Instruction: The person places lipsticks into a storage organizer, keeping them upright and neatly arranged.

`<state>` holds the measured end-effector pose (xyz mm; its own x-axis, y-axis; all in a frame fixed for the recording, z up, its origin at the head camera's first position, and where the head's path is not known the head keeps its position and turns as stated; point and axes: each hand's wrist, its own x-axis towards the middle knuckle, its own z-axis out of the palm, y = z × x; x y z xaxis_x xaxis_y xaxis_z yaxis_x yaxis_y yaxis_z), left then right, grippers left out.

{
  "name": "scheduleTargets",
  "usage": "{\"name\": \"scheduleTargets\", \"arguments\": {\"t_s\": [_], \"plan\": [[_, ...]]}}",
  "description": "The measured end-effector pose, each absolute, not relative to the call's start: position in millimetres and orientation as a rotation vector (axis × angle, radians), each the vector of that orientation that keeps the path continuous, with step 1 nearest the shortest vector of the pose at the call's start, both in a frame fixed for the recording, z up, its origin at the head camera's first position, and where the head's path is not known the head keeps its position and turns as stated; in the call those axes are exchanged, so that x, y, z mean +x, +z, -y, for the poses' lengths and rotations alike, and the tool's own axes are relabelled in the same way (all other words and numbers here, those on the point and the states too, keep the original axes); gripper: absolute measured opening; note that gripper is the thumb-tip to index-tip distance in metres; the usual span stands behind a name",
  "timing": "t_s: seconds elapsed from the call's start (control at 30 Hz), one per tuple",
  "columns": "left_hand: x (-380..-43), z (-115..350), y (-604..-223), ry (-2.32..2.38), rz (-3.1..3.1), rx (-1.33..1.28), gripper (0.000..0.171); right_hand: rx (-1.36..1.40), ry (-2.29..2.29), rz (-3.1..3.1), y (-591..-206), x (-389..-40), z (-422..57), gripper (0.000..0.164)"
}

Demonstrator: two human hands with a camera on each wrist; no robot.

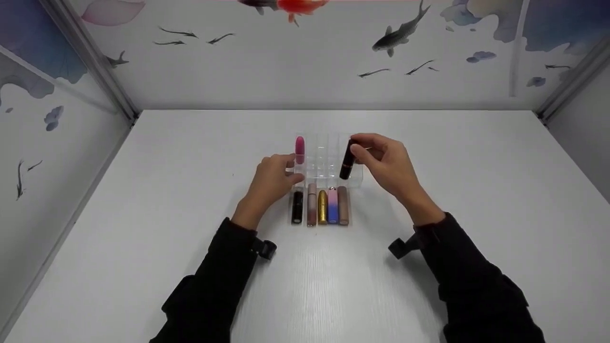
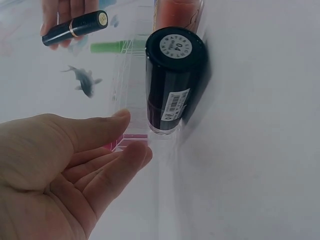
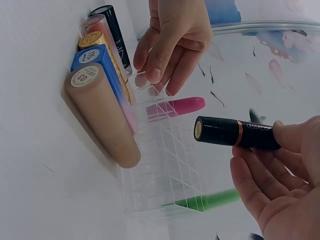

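Note:
My right hand point(image 1: 383, 159) pinches a black lipstick point(image 3: 220, 131) with a gold band between thumb and fingers. It holds the lipstick tilted over the right part of a clear compartment organizer point(image 1: 317, 177). My left hand point(image 1: 274, 178) grips the organizer's left edge, thumb in front and fingers behind. Just by those fingers a pink lipstick point(image 1: 299, 148) stands in a left compartment. In the right wrist view a green tube point(image 3: 215, 200) stands in a compartment at the opposite end; the head view has it hidden behind my right hand.
In front of the organizer several tubes lie side by side: a black one point(image 1: 297, 206), a pinkish gloss point(image 1: 311, 205), a gold one point(image 1: 322, 207), a pink-and-blue one point(image 1: 332, 206) and a brown one point(image 1: 343, 206). White panels with painted fish point(image 1: 400, 34) enclose the white table point(image 1: 190, 157).

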<state>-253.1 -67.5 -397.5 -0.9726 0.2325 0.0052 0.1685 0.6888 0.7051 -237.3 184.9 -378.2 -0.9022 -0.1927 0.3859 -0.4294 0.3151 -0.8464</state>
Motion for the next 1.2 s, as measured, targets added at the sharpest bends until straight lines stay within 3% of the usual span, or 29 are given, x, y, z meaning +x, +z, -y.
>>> {"name": "scheduleTargets", "arguments": {"t_s": [0.67,1.2], "plan": [[-254,66,-398,1.178,-2.794,0.32,0.04,0.529,1.293,2.314,-372,-262,-186,0.029],[-254,67,-399,1.14,-2.822,0.349,0.033,0.535,1.177,2.42,-383,-276,-182,0.031]]}}
